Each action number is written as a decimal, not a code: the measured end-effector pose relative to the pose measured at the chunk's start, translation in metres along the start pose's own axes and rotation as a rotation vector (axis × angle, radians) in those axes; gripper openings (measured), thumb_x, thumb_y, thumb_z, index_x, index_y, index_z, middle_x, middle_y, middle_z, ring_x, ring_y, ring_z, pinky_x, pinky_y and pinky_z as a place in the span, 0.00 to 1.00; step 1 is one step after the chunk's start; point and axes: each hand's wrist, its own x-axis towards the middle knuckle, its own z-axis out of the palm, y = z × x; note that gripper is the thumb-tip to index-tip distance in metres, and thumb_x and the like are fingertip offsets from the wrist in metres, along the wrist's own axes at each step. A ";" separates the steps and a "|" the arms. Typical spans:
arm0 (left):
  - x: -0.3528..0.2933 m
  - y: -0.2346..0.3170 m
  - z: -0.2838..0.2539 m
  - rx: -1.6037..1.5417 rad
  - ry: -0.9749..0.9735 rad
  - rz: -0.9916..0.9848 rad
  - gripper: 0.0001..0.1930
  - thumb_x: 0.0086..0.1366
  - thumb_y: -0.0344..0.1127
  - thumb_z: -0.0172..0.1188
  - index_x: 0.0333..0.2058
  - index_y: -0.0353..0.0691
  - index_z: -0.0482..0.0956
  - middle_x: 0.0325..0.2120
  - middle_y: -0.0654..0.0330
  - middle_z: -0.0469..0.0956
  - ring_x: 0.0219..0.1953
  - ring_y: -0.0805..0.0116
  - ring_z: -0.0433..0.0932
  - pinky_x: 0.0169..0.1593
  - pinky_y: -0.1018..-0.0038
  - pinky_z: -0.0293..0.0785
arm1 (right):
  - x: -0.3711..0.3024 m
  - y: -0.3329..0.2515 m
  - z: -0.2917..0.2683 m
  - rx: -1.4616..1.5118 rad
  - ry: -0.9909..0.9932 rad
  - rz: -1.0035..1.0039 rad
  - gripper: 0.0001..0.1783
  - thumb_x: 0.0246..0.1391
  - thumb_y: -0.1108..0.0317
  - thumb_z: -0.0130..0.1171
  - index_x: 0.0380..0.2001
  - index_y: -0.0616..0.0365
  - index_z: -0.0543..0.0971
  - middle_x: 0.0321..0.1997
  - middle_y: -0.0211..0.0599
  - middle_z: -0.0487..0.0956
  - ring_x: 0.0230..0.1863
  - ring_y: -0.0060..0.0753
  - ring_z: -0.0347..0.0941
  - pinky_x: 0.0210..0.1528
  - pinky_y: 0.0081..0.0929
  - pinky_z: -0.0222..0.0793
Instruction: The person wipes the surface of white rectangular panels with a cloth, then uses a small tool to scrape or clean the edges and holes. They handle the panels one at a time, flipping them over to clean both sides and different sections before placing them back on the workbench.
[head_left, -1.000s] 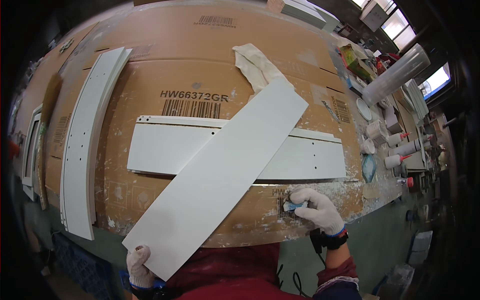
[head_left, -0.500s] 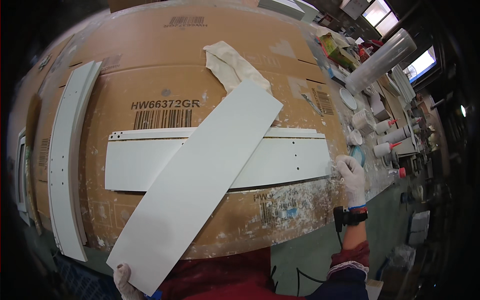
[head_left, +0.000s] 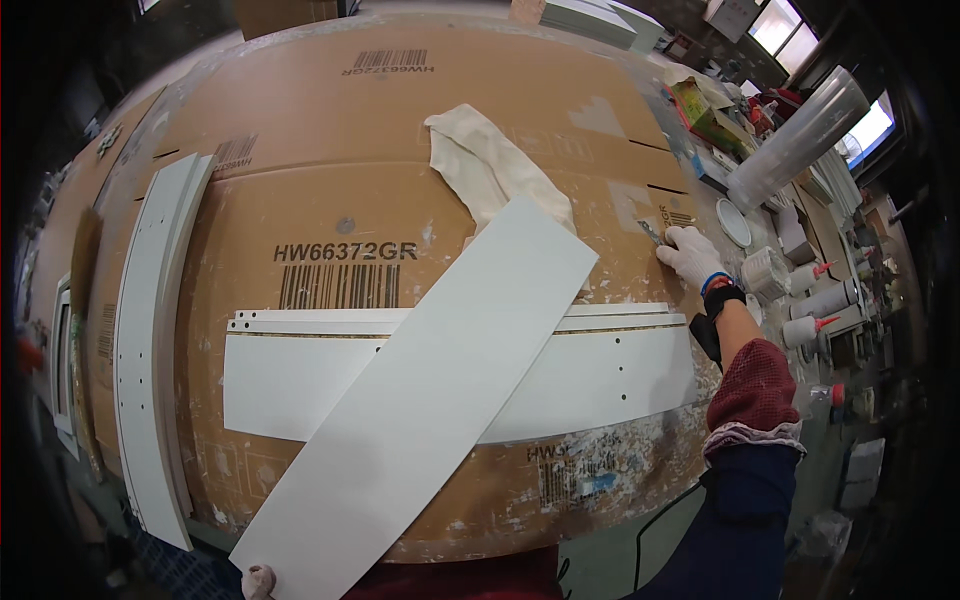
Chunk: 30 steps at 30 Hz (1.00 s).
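A long flat white panel (head_left: 430,390) lies diagonally across another white panel (head_left: 630,370) that has small dark holes and a grooved edge. My left hand (head_left: 258,582), in a pale glove, is closed on the diagonal panel's near left corner; only part of the hand shows. At the right side of the cardboard, my gloved right hand (head_left: 692,258) is beside a small thin metal tool (head_left: 649,232), thumb and forefinger apart around its near end. Whether they touch it I cannot tell. Beyond the panels' crossing lies a crumpled cream cloth (head_left: 495,165), partly under the diagonal panel.
Paint-spotted cardboard (head_left: 240,210) covers the table. Stacked white panels (head_left: 150,330) lie along the left. On the right stand a roll of clear film (head_left: 800,140), a round white lid (head_left: 733,222), a white tub (head_left: 765,272) and red-tipped bottles (head_left: 803,330).
My right hand has moved away from the holed panel's right end, forward to the metal tool. My left hand stays at the diagonal panel's corner. The whole view has shifted slightly.
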 end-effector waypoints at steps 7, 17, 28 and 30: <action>0.010 -0.013 -0.030 -0.056 0.107 -0.075 0.29 0.62 0.37 0.55 0.59 0.31 0.61 0.53 0.41 0.70 0.53 0.45 0.72 0.56 0.51 0.69 | 0.016 0.004 0.015 0.048 -0.034 0.058 0.15 0.52 0.55 0.54 0.32 0.56 0.76 0.38 0.46 0.78 0.44 0.50 0.74 0.47 0.42 0.68; 0.009 -0.014 -0.028 -0.007 0.197 -0.106 0.33 0.59 0.45 0.56 0.59 0.33 0.61 0.54 0.44 0.70 0.53 0.47 0.72 0.56 0.53 0.68 | 0.012 0.011 0.022 0.206 0.047 -0.012 0.14 0.52 0.58 0.55 0.34 0.59 0.75 0.37 0.47 0.76 0.43 0.51 0.73 0.45 0.42 0.67; 0.014 -0.010 -0.030 -0.023 0.168 -0.106 0.36 0.56 0.49 0.57 0.60 0.37 0.61 0.54 0.47 0.71 0.51 0.47 0.73 0.55 0.54 0.68 | 0.024 0.018 0.013 0.543 -0.238 0.211 0.12 0.49 0.60 0.59 0.27 0.57 0.72 0.24 0.37 0.75 0.24 0.33 0.72 0.30 0.33 0.68; 0.018 -0.006 -0.018 -0.025 0.142 -0.095 0.35 0.57 0.49 0.57 0.60 0.36 0.62 0.53 0.47 0.71 0.51 0.47 0.73 0.54 0.54 0.69 | 0.024 0.020 0.018 0.510 -0.171 0.116 0.11 0.50 0.62 0.59 0.26 0.57 0.72 0.21 0.33 0.73 0.22 0.27 0.70 0.26 0.29 0.66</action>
